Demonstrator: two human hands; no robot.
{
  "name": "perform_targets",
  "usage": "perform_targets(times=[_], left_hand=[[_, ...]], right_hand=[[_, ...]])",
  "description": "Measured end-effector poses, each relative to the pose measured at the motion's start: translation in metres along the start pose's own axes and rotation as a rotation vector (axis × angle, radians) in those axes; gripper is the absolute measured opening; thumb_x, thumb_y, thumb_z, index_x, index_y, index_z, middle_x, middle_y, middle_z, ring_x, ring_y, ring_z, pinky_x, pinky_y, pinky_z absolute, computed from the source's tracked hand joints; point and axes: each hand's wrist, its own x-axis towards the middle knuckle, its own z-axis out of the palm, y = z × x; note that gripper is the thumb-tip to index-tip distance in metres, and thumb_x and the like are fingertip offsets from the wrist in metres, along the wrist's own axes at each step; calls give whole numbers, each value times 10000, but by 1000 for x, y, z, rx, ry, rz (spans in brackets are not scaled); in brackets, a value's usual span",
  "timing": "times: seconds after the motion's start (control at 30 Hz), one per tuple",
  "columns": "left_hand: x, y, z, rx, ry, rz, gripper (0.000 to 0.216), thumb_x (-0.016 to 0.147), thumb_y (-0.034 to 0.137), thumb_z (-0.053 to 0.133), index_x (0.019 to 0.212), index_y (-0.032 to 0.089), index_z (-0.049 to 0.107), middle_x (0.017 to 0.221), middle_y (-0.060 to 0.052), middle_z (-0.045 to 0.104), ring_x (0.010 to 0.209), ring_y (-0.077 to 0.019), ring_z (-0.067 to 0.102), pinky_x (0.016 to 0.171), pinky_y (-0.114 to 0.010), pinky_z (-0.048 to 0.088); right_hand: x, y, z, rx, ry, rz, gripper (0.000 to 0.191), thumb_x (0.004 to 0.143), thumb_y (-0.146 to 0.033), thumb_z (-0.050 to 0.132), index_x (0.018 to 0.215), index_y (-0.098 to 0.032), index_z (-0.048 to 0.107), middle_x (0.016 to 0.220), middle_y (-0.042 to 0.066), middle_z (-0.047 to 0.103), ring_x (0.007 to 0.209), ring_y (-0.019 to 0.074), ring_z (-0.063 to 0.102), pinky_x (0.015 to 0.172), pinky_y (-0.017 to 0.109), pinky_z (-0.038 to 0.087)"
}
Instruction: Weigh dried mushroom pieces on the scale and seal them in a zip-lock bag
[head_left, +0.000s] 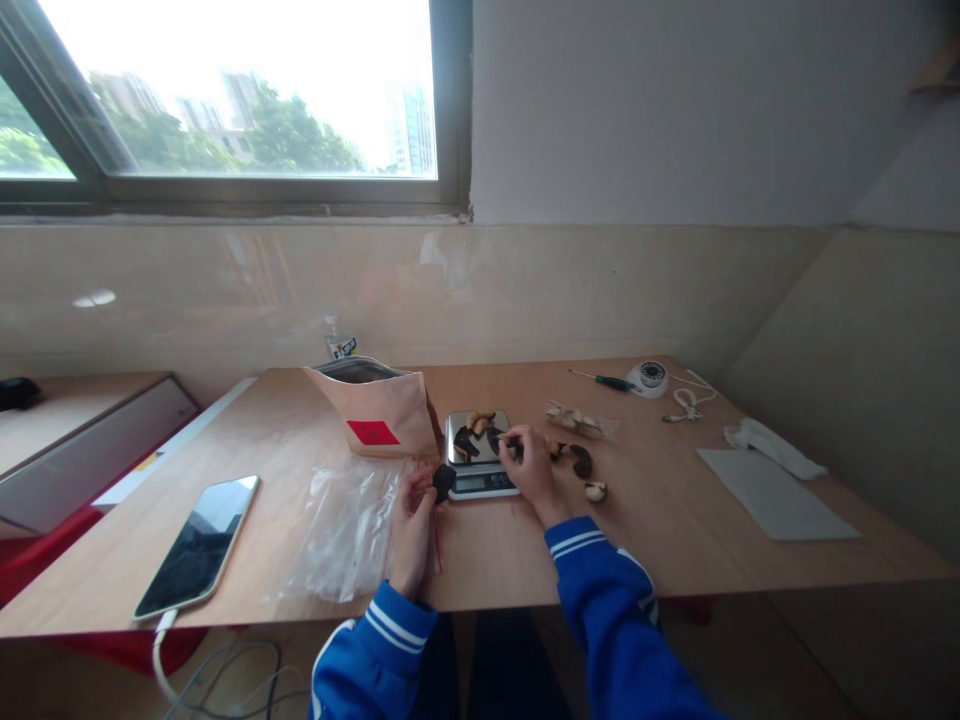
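A small kitchen scale (480,484) with a shiny metal plate lies in the middle of the table. Several tan and dark dried-looking pieces (480,421) rest on its plate. My left hand (415,510), closed, holds a flat black piece (443,483) at the scale's left side. Over the plate's right edge, my right hand (529,468) pinches a small tan-and-dark piece, partly hidden by the fingers. More dark curved pieces (581,462) and a pale, rounded piece (595,491) lie just right of that hand. The exact kind of these pieces cannot be made out.
An open brown pouch (382,415) stands behind a clear plastic bag (341,540). A phone (199,545) charges at left. Farther right lie a filled clear packet (581,420), a screwdriver (615,383), a white camera (646,378) and a grey sheet (776,495).
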Motion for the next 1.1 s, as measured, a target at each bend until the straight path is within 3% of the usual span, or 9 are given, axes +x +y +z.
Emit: perform_targets(times=[0.13,0.37,0.53,0.7,0.87,1.1], left_hand=[[0,-7,-3,-16,-20,-36,370,747,341,618,1073,167,603,1012,-73,651,928,-189,601,635,-235,469],[-1,-7,-5,-84,-24,-80,351,740,328,628,1060,185,609,1008,-47,642,910,-162,591,608,-199,438],[0,-8,-4,-204,66,-111,393,712,356,637,1070,201,589,995,-39,646,880,-166,612,612,-215,444],[0,-6,-4,-215,43,-105,345,737,340,614,1060,223,592,1042,-33,649,918,-166,617,643,-222,459],[-3,-1,-2,-159,26,-74,401,734,355,644,1079,166,565,960,-54,662,858,-170,634,642,-232,464],[-8,7,3,-55,-123,-3,370,750,326,668,1057,166,538,915,-54,689,922,-187,649,869,-326,479]], right_hand=[[3,-3,1,-17,-73,-32,113,883,-300,499,845,-206,549,963,62,621,928,209,548,822,353,371],[2,10,-10,-14,110,150,261,944,-254,344,778,-203,538,826,59,582,833,199,504,793,352,376],[1,14,-11,-7,128,212,261,938,-258,354,755,-201,531,802,55,570,817,196,501,790,350,377],[2,12,-14,9,137,216,271,934,-250,342,736,-203,521,785,53,567,802,196,503,787,351,380],[-1,-4,-24,74,20,88,249,921,-233,336,746,-211,513,791,44,573,799,193,515,777,350,379],[-16,-41,-29,154,-323,-313,158,854,-299,451,908,-186,547,865,72,613,848,220,552,771,361,402]])
